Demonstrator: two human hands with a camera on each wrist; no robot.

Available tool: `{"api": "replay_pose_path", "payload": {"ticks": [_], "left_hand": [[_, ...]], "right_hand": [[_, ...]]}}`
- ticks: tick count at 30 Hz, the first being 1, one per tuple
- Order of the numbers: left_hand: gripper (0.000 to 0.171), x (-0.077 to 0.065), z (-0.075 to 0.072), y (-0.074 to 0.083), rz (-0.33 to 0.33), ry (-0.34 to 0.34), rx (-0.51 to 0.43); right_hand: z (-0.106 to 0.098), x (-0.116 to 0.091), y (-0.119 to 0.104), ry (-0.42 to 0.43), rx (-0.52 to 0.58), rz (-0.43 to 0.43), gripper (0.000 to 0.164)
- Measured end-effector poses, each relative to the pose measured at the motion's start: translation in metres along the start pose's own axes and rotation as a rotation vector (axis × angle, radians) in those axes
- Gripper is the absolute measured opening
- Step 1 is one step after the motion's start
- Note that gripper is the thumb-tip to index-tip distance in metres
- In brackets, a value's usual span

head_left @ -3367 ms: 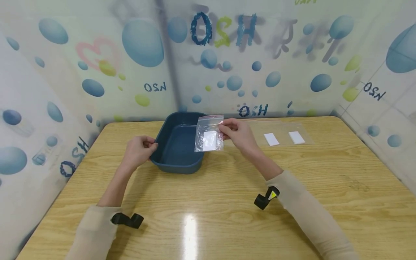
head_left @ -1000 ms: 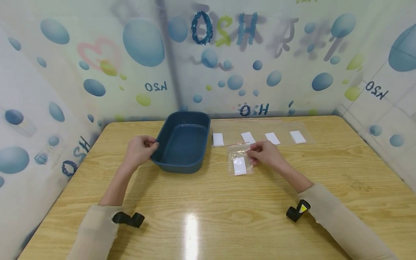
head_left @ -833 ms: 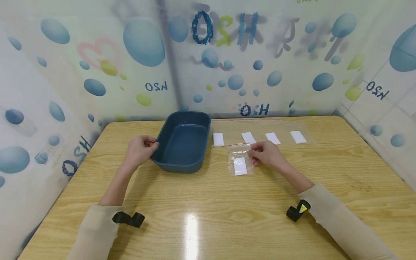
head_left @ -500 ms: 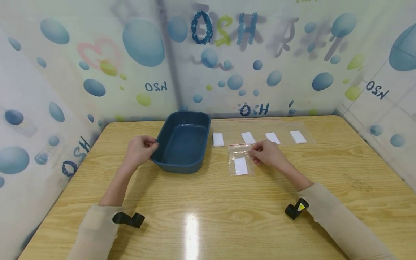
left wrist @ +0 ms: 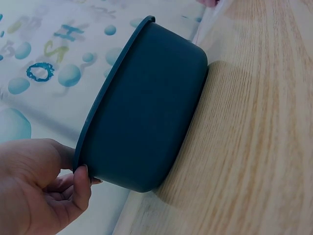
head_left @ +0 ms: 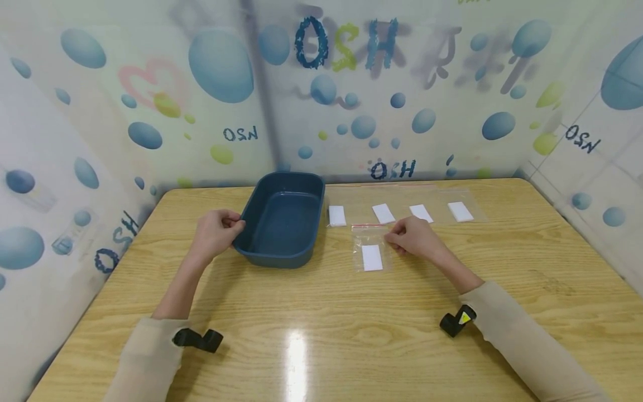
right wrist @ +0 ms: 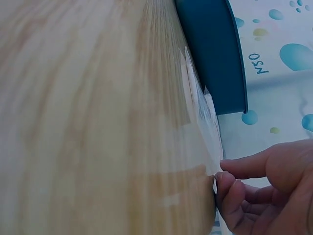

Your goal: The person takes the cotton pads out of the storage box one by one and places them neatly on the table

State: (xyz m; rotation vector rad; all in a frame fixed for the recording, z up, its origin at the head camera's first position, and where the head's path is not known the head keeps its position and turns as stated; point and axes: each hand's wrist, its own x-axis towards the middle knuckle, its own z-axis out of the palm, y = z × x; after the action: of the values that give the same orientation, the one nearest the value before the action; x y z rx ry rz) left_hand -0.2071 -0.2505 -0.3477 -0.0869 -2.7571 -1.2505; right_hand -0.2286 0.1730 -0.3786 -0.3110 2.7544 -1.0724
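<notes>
In the head view my left hand [head_left: 213,231] pinches the left rim of a dark blue rectangular plastic basin [head_left: 276,260]; the left wrist view shows the thumb and fingers at the rim of that basin [left wrist: 142,107]. No contents show inside it. My right hand [head_left: 414,240] pinches the right edge of a small clear zip-lock bag [head_left: 369,235] with a red seal line along its top. Inside the bag is a white rectangular piece [head_left: 372,258]. The bag lies flat on the table, right of the basin. Thumb and forefinger meet at its edge in the right wrist view.
Behind the held bag, a row of several similar clear bags [head_left: 354,195] lies along the table's back edge, each with a white piece [head_left: 460,212]. The wood-grain table [head_left: 341,335] runs up to a patterned wall [head_left: 201,151]. Black wrist cameras [head_left: 198,339] sit on both sleeves.
Earlier the right hand held the bag upright at the basin's right side; it has since moved right and down to the table. Lately the bag has flattened and straightened slightly. The left hand stays put.
</notes>
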Motion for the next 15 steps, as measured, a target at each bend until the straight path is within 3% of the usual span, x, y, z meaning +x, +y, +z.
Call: {"api": "replay_pose_path", "payload": {"ticks": [15], "left_hand": [[0.031, -0.0007, -0.0053, 0.0009, -0.024, -0.055, 0.021]], "right_hand": [[-0.0079, -0.0030, -0.0008, -0.010, 0.014, 0.025, 0.020]]}}
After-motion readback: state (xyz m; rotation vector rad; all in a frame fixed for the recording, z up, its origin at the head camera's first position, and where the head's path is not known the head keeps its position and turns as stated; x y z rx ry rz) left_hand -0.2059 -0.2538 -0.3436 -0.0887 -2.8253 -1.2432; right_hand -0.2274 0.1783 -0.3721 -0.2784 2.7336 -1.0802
